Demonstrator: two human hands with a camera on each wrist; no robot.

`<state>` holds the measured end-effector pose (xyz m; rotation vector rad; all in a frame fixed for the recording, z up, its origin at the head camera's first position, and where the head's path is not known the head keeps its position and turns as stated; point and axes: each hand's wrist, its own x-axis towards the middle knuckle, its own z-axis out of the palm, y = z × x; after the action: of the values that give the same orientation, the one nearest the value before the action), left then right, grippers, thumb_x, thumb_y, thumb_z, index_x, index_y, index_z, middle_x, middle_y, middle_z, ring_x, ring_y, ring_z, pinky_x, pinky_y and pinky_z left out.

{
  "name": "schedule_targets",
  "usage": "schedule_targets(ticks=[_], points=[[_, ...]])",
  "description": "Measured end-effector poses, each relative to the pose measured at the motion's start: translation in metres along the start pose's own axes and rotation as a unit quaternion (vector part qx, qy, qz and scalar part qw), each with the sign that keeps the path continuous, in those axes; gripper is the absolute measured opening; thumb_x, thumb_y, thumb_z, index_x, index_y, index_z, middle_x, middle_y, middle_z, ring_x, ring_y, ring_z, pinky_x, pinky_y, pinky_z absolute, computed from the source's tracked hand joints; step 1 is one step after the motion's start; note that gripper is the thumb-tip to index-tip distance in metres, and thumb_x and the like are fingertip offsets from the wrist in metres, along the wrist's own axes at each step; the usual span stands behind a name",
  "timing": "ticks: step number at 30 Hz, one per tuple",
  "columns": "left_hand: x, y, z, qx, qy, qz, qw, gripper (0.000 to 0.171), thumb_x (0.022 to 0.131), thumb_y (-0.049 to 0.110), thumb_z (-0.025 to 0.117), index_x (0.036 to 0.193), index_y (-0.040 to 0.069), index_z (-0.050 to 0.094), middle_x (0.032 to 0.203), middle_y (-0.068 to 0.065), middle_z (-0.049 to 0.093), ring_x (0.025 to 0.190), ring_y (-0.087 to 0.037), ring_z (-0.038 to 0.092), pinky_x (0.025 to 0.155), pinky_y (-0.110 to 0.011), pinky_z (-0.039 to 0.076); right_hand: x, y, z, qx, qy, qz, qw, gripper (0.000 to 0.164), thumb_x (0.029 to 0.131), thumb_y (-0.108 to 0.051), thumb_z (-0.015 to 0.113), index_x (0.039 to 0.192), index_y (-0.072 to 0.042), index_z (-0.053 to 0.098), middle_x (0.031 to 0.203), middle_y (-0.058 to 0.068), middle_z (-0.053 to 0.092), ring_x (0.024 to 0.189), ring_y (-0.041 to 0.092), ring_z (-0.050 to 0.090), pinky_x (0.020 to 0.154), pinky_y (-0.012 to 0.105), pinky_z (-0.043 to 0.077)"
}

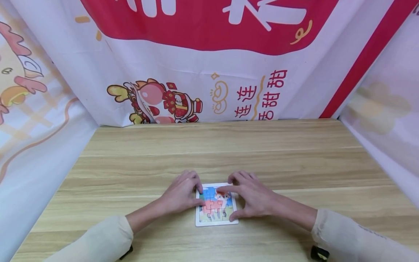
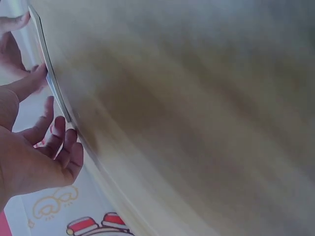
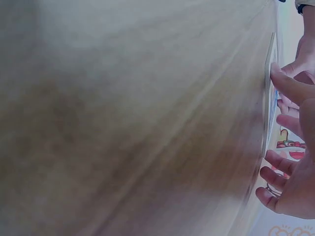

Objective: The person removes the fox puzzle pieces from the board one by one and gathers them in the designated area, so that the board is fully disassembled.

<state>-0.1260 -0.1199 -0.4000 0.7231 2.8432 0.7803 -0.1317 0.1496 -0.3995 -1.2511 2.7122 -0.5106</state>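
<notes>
A small jigsaw puzzle [image 1: 214, 206] with a cartoon fox lies flat in its white frame [image 1: 217, 223] on the wooden table. From the left, my left hand [image 1: 182, 193] touches it, thumb over the left part of the picture and index finger at the upper left. My right hand [image 1: 256, 198] is at the opposite side, with its index finger laid across the upper part and its thumb at the lower right corner. Both wrist views show the puzzle edge-on as a thin board [image 2: 55, 81], the other fingers loosely bent beside it.
The wooden table [image 1: 209, 153] extends around the puzzle on all sides. Behind it hangs a printed white and red curtain [image 1: 193, 58], with further printed cloths [image 1: 39, 120] at left and right. Pale sleeves [image 1: 101, 236] cover both forearms.
</notes>
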Motion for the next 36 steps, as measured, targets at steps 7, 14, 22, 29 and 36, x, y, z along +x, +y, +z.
schedule_targets(ticks=[7, 14, 22, 29, 36], points=[[-0.0023, -0.0005, 0.0008, 0.042, 0.026, 0.002, 0.9988, 0.045, 0.071, 0.035, 0.096, 0.098, 0.005, 0.074, 0.1, 0.001, 0.06, 0.098, -0.019, 0.055, 0.094, -0.044, 0.047, 0.0016, 0.0006, 0.0, -0.01, -0.01, -0.006, 1.0, 0.082, 0.077, -0.065, 0.082, 0.148, -0.03, 0.059, 0.13, 0.007, 0.052, 0.117, 0.022, 0.044, 0.097, 0.048, 0.039], [-0.0061, -0.0029, 0.0003, 0.041, 0.039, 0.012, 0.9983, 0.042, 0.072, 0.037, 0.095, 0.097, 0.006, 0.079, 0.101, 0.002, 0.063, 0.098, -0.018, 0.056, 0.094, -0.044, 0.048, 0.0015, 0.0005, 0.0008, -0.01, -0.003, -0.01, 1.0, 0.081, 0.078, -0.067, 0.081, 0.146, -0.028, 0.061, 0.128, 0.006, 0.053, 0.117, 0.023, 0.044, 0.096, 0.049, 0.04], [-0.0069, -0.0017, -0.0005, 0.04, 0.042, 0.018, 0.9981, 0.036, 0.073, 0.033, 0.095, 0.094, 0.007, 0.08, 0.1, 0.002, 0.064, 0.099, -0.019, 0.057, 0.094, -0.044, 0.048, 0.0016, -0.0003, 0.0011, -0.008, -0.006, -0.005, 1.0, 0.082, 0.078, -0.067, 0.08, 0.147, -0.028, 0.061, 0.128, 0.006, 0.052, 0.117, 0.023, 0.044, 0.095, 0.048, 0.04], [-0.0067, -0.0014, -0.0003, 0.041, 0.04, 0.013, 0.9983, 0.035, 0.074, 0.03, 0.094, 0.097, 0.008, 0.08, 0.1, 0.002, 0.065, 0.099, -0.018, 0.056, 0.093, -0.044, 0.049, 0.0021, -0.0004, -0.0001, -0.006, -0.01, 0.0, 1.0, 0.082, 0.077, -0.066, 0.082, 0.147, -0.027, 0.061, 0.128, 0.006, 0.052, 0.117, 0.023, 0.044, 0.096, 0.048, 0.039], [-0.0042, -0.0019, 0.0011, 0.024, 0.036, -0.003, 0.9991, 0.037, 0.072, 0.031, 0.095, 0.095, 0.009, 0.077, 0.097, 0.004, 0.063, 0.098, -0.018, 0.056, 0.093, -0.045, 0.048, 0.0034, -0.0006, -0.0009, -0.008, -0.012, -0.008, 1.0, 0.081, 0.077, -0.065, 0.083, 0.146, -0.028, 0.062, 0.127, 0.006, 0.052, 0.115, 0.024, 0.044, 0.094, 0.048, 0.039]])
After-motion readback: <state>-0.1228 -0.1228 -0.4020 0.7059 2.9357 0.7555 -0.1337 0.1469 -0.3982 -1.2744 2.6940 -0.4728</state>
